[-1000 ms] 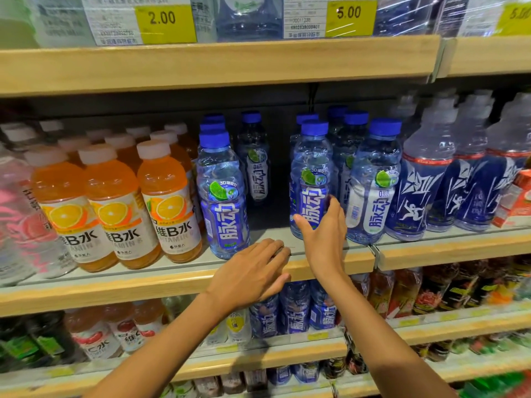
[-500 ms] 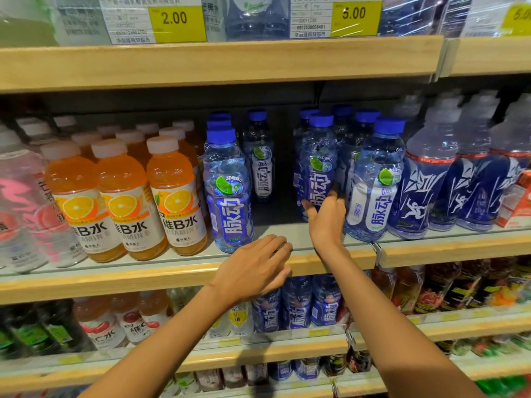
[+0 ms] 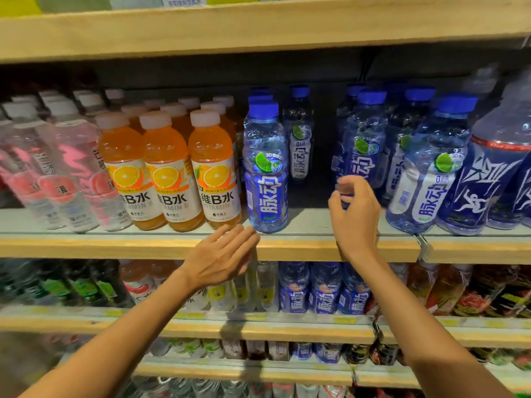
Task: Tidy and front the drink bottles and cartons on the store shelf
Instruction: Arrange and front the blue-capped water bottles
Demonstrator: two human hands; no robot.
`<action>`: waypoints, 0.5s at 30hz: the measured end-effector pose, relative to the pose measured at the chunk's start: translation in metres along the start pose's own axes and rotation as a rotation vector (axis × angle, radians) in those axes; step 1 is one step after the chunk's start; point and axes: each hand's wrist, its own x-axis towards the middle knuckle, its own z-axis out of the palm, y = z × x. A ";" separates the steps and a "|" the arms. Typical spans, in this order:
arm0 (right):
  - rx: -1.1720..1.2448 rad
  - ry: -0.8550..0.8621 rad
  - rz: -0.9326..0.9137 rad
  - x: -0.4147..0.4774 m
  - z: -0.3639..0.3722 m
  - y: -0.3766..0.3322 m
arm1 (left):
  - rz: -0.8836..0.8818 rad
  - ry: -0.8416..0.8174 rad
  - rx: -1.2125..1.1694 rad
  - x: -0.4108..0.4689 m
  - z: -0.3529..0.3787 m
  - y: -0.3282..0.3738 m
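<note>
Wood-edged store shelves fill your view, with the lower shelves (image 3: 258, 326) nearest you and the shelf (image 3: 301, 248) you are working at just above them. Your left hand (image 3: 221, 257) hovers over its front lip, fingers (image 3: 244, 237) straight and loosely spread, holding nothing, their tips just beside the base of the front blue bottle (image 3: 265, 168). That bottle stands upright at the edge with its label facing you, so a careless sweep from this hand could knock it off the lip. Your right hand (image 3: 356, 216) is raised further in, its fingers (image 3: 337, 203) curled against the thumb in front of the set-back blue bottle (image 3: 362, 150). I cannot tell whether they are gripping it or are closed just short of it. That bottle sits behind the front line, with an open gap of bare shelf to its left, so it appears to be the next one to bring forward. If you pull it low down, it may tip, because it is tall and narrow. If you drag it sideways, it could bump the blue bottle on its right (image 3: 425, 179), which is close beside it. Further back, a lone blue bottle (image 3: 300, 139) stands deep in the gap. The orange bottles (image 3: 169, 173) to the left are already lined up at the front.
</note>
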 end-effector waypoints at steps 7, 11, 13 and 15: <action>-0.026 -0.162 0.170 0.033 0.040 0.002 | 0.055 0.058 0.090 -0.004 0.007 0.001; 0.098 -0.222 0.189 0.053 0.064 0.008 | 0.053 0.076 0.110 -0.003 0.006 0.001; 0.080 -0.230 0.193 0.065 0.077 0.012 | 0.049 0.078 0.110 -0.002 0.005 0.002; 0.081 -0.232 0.216 0.076 0.088 0.017 | 0.047 0.079 0.115 -0.003 0.006 0.002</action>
